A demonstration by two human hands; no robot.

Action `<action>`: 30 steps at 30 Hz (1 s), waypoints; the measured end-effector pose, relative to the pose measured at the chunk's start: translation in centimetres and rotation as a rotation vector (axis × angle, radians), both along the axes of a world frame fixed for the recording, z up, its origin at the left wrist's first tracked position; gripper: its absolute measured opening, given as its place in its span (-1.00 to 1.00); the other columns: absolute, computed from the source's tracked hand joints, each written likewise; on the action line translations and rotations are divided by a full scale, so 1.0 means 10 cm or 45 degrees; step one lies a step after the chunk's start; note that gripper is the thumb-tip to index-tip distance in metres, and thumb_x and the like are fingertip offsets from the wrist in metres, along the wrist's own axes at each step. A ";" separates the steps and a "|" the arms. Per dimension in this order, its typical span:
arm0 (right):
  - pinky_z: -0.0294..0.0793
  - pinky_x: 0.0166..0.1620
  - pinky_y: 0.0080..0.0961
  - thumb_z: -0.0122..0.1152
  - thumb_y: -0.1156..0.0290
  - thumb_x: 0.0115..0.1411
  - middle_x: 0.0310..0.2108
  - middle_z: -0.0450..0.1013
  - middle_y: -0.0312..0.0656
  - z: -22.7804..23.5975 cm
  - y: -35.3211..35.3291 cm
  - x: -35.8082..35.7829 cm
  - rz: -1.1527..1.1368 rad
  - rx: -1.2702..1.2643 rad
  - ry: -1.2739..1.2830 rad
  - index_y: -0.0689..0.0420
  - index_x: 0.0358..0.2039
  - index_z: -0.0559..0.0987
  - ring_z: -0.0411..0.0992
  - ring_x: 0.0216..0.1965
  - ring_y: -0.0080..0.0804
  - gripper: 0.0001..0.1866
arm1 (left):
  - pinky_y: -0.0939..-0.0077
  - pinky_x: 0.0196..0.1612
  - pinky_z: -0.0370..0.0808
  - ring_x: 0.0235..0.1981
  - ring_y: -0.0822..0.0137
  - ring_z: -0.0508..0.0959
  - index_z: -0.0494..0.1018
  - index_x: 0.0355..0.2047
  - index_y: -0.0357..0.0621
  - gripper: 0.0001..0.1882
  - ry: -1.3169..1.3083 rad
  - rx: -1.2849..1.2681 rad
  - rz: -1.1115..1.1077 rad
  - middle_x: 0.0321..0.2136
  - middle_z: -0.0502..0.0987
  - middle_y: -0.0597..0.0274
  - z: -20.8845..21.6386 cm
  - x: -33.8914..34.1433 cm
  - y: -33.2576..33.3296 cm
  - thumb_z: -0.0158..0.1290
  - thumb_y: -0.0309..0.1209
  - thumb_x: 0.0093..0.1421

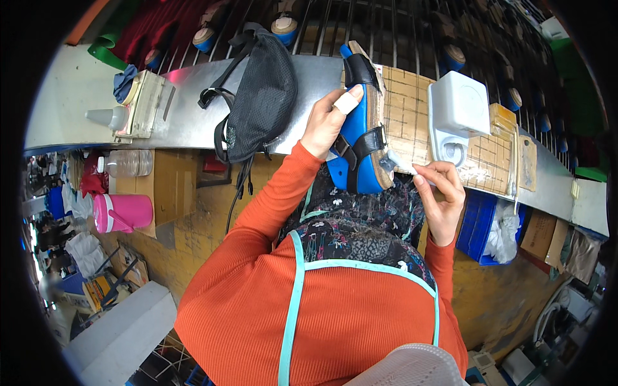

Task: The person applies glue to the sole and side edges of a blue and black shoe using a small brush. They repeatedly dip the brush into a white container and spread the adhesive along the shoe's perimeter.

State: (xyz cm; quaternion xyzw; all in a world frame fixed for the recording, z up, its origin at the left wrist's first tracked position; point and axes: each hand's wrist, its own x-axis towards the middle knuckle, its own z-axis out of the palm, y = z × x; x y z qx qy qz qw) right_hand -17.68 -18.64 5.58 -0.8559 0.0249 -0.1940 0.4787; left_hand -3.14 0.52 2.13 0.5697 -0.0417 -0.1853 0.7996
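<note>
My left hand [326, 123], its thumb wrapped in a white band, is closed around a sandal on a blue shoe last [367, 168]. Black straps with a buckle cross the last, and a tan sole edge runs along its right side. The sandal stands tilted on end over my lap, at the table's near edge. With thumb and forefinger, my right hand [444, 199] pinches a small pale tool [400, 165], perhaps a brush. Its whitish tip meets the sandal's lower right edge; the exact kind is unclear.
A white plastic container [458, 103] stands on taped cardboard [402, 103] at the right. A black mesh bag [261, 96] lies on the metal table left of the sandal. Beyond, a rack of rods [328, 26] carries several shoes. A pink jug [122, 212] sits at lower left.
</note>
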 end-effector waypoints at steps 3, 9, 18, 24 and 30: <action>0.20 -0.35 -0.62 0.38 0.50 0.02 -0.37 0.47 -0.31 0.02 0.02 0.03 -0.043 -0.154 -0.019 0.08 -0.30 0.71 0.32 -0.55 -0.63 -0.81 | 0.62 -0.22 0.45 -0.34 0.47 0.50 0.46 -0.12 -0.41 -0.32 -0.008 0.006 -0.011 -0.34 0.53 0.17 -0.02 0.01 0.00 0.11 0.09 0.16; 0.14 -0.26 -0.56 0.40 0.46 0.00 -0.36 0.48 -0.33 0.02 0.04 0.11 -0.109 -0.402 -0.192 0.05 -0.29 0.71 0.35 -0.52 -0.60 -0.79 | 0.62 -0.24 0.44 -0.35 0.47 0.50 0.46 -0.14 -0.41 -0.33 -0.089 0.064 -0.014 -0.36 0.52 0.18 -0.02 0.02 0.02 0.11 0.09 0.15; 0.17 -0.23 -0.58 0.41 0.49 -0.03 -0.40 0.48 -0.32 0.03 -0.13 0.11 0.111 -0.274 -0.158 0.07 -0.31 0.70 0.36 -0.47 -0.54 -0.79 | 0.57 -0.14 0.47 -0.26 0.41 0.53 0.42 -0.05 -0.41 -0.28 0.142 -0.072 -0.133 -0.24 0.53 0.12 0.03 0.14 -0.01 0.12 0.10 0.14; 0.16 -0.23 -0.55 0.41 0.50 -0.06 -0.41 0.48 -0.32 0.08 -0.21 0.10 0.172 -0.306 -0.186 0.06 -0.32 0.70 0.35 -0.42 -0.51 -0.78 | 0.49 -0.09 0.52 -0.20 0.36 0.57 0.38 0.04 -0.34 -0.29 0.276 -0.159 -0.240 -0.14 0.54 0.07 0.09 0.17 -0.09 0.09 0.09 0.17; 0.16 -0.22 -0.52 0.42 0.52 -0.10 -0.41 0.49 -0.32 0.21 -0.26 0.09 0.211 -0.397 -0.273 0.06 -0.33 0.70 0.40 -0.38 -0.49 -0.76 | 0.50 -0.13 0.56 -0.20 0.41 0.58 0.40 0.07 -0.17 -0.40 0.402 -0.286 -0.462 -0.10 0.55 0.15 0.10 0.16 -0.16 0.00 0.06 0.24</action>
